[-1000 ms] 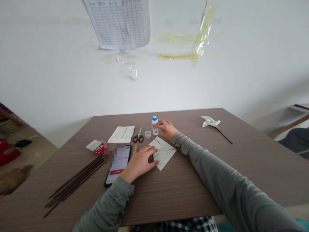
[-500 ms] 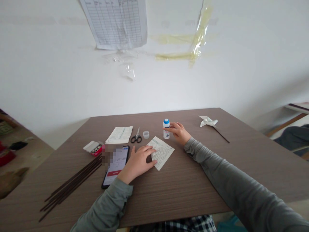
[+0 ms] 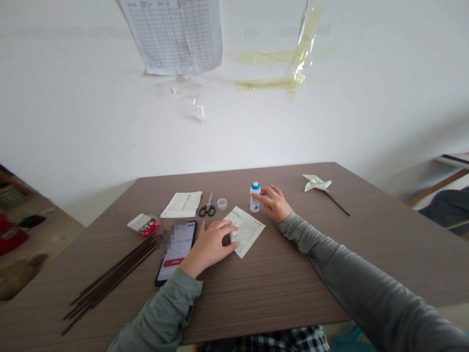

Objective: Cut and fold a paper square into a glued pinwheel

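Observation:
A square of printed paper (image 3: pixel 249 232) lies turned like a diamond on the table. My left hand (image 3: pixel 210 244) rests over its left corner, fingers spread, pressing lightly on it. Just beyond the paper stands a small white glue bottle (image 3: pixel 255 201) with a blue top, upright. My right hand (image 3: pixel 275 203) has it from the right side, one finger across its front and others behind; the thumb is hard to make out. Close by are black-handled scissors (image 3: pixel 207 209) and a small clear plastic cap (image 3: pixel 222 204).
A stack of printed paper (image 3: pixel 181 204), an open red-and-white box (image 3: pixel 142 225), a phone (image 3: pixel 176 256) and several thin dark sticks (image 3: pixel 110 274) lie to the left. A paper pinwheel (image 3: pixel 317 183) on a stick lies at the back right. The wall (image 3: pixel 234 142) rises behind the table.
The glue bottle has shifted slightly to the right and nearer me, together with my right hand. My left hand stays on the paper.

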`<state>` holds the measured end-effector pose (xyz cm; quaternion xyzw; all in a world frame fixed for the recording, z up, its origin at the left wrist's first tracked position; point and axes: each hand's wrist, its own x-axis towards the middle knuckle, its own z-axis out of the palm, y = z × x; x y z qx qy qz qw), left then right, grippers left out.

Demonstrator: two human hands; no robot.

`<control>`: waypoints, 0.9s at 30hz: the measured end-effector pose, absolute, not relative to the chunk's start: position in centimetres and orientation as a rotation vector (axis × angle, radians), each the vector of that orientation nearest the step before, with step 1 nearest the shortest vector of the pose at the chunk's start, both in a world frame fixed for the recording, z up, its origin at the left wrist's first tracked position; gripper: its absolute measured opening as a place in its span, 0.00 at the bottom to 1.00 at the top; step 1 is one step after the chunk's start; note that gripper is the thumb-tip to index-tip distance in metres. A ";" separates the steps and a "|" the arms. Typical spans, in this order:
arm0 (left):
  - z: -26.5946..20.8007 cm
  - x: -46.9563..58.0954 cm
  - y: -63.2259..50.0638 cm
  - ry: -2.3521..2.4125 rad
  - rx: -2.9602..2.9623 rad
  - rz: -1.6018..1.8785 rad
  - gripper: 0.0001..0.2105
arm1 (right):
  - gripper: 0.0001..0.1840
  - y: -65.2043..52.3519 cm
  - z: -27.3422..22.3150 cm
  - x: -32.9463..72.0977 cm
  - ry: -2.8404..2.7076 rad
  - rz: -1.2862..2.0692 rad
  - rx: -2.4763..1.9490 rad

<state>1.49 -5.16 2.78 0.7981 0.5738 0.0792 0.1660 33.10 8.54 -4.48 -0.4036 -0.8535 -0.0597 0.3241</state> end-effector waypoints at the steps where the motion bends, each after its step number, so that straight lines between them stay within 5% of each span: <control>1: 2.8 1.5 -5.2 1.633 2.273 0.226 0.23 | 0.43 8.5 -4.5 33.0 -2.233 -0.154 -1.073; 27: 2.3 1.5 -5.1 1.586 2.308 0.290 0.23 | 0.30 7.9 -4.2 32.5 -1.771 0.035 -1.190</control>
